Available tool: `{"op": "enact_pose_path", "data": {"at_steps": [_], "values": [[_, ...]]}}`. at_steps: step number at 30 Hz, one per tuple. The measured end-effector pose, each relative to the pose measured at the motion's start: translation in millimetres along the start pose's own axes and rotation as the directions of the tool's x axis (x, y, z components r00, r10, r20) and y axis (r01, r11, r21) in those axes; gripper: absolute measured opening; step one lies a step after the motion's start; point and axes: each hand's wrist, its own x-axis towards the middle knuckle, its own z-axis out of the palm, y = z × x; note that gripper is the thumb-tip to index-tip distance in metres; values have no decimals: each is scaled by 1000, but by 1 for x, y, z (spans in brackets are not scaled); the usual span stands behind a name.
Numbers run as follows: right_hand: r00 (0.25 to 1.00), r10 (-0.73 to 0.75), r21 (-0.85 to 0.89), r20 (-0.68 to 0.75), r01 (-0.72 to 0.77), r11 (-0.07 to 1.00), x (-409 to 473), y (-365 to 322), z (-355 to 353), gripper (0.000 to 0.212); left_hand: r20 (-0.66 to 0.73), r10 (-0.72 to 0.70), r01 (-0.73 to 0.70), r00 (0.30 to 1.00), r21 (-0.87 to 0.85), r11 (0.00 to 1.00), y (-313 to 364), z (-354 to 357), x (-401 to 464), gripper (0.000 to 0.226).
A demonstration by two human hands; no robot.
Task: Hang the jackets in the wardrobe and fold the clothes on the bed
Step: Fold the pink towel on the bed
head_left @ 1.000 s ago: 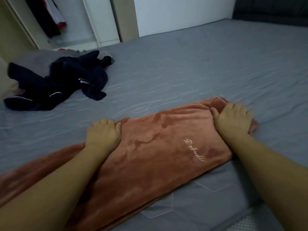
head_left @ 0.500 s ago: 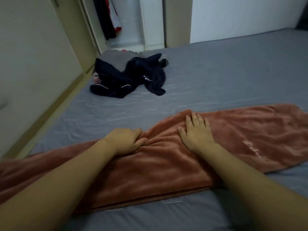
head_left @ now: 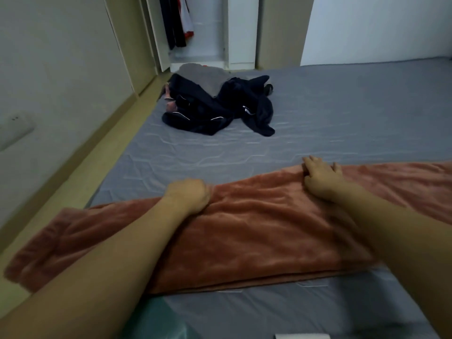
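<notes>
On the grey bed (head_left: 342, 113), the left hand (head_left: 189, 195) now bunches the rust fleece garment (head_left: 256, 231) mid-frame; the right hand (head_left: 320, 178), moved inward, presses flat, readying a fold.

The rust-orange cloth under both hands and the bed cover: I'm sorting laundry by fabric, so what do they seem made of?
The rust-orange cloth looks like plush fleece or velour: a soft matte nap with shaded streaks and thick folded edges. The bed cover looks like smooth grey woven fabric, quilted, judging by its stitched lines and faint sheen. Neither fibre can be told for sure.

right hand (head_left: 320, 178) slid to orange garment's (head_left: 256, 231) far edge, fingers curling
</notes>
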Motion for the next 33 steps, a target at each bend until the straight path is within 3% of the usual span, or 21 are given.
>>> {"op": "enact_pose_path", "data": {"at_steps": [2, 4, 6, 9, 10, 11, 12, 13, 14, 15, 16, 18, 20, 23, 25, 28, 29, 31, 33], "values": [[994, 101, 29, 30, -101, 994, 10, 17, -11, 70, 53, 114, -92, 992, -313, 945, 44, -12, 16, 50], [984, 159, 63, 86, -164, 984, 18, 32, -20, 67, 113, 178, -98, 978, -502, 859, 90, -21, 34, 53], [983, 121, 60, 135, -130, 990, 24, 41, -24, 60, 206, 193, -45, 959, -563, 825, 128, -26, 54, 48], [989, -62, 93, 132, 50, 994, 28, 49, -24, 38, 304, 142, 109, 942, -678, 727, 164, -25, 75, 29], [986, -154, 110, 60, 147, 983, 27, 54, -23, 30, 270, 133, 101, 954, -705, 702, 171, -24, 77, 18], [966, -250, 105, -57, 255, 961, 23, 60, -21, 25, 157, 145, 6, 977, -697, 717, 174, -19, 75, 13], [919, -344, 66, -190, 362, 930, 16, 67, -18, 21, -25, 205, -177, 978, -607, 774, 173, -11, 72, 15], [850, -439, -12, -293, 455, 890, 6, 74, -14, 20, -241, 323, -396, 915, -387, 832, 168, 0, 67, 18], [776, -526, -114, -348, 522, 846, -5, 80, -9, 20, -385, 497, -569, 777, -95, 817, 163, 11, 59, 18], [725, -597, -202, -344, 564, 801, -18, 85, -3, 18, -431, 668, -680, 607, 152, 717, 159, 21, 50, 16], [691, -651, -264, -313, 595, 759, -31, 90, 3, 16, -408, 775, -746, 482, 273, 608, 155, 28, 41, 13], [656, -698, -312, -287, 624, 716, -50, 97, 7, 19, -330, 853, -803, 405, 317, 504, 153, 28, 29, 13], [621, -721, -341, -308, 635, 693, -59, 102, 1, 20, -311, 836, -797, 453, 278, 536, 154, 21, 24, 20], [521, -760, -417, -388, 637, 649, -65, 103, -7, 13, -357, 730, -754, 583, 99, 650, 153, 10, 16, 29], [518, -739, -424, -431, 607, 672, -68, 109, -7, 16, -406, 729, -714, 551, 224, 664, 155, 9, 10, 19], [690, -606, -362, -395, 490, 793, -73, 127, -3, 18, -372, 797, -696, 476, 395, 600, 158, 13, 1, 9], [755, -551, -339, -354, 446, 828, -76, 132, -1, 21, -327, 813, -707, 481, 403, 581, 160, 15, -2, 11], [857, -472, -234, -207, 425, 874, -79, 138, -1, 25, -181, 797, -738, 577, 303, 603, 163, 15, -6, 17], [908, -419, 2, -31, 419, 908, -81, 138, -7, 22, -3, 691, -691, 722, 10, 722, 168, 4, -4, 14]]}}
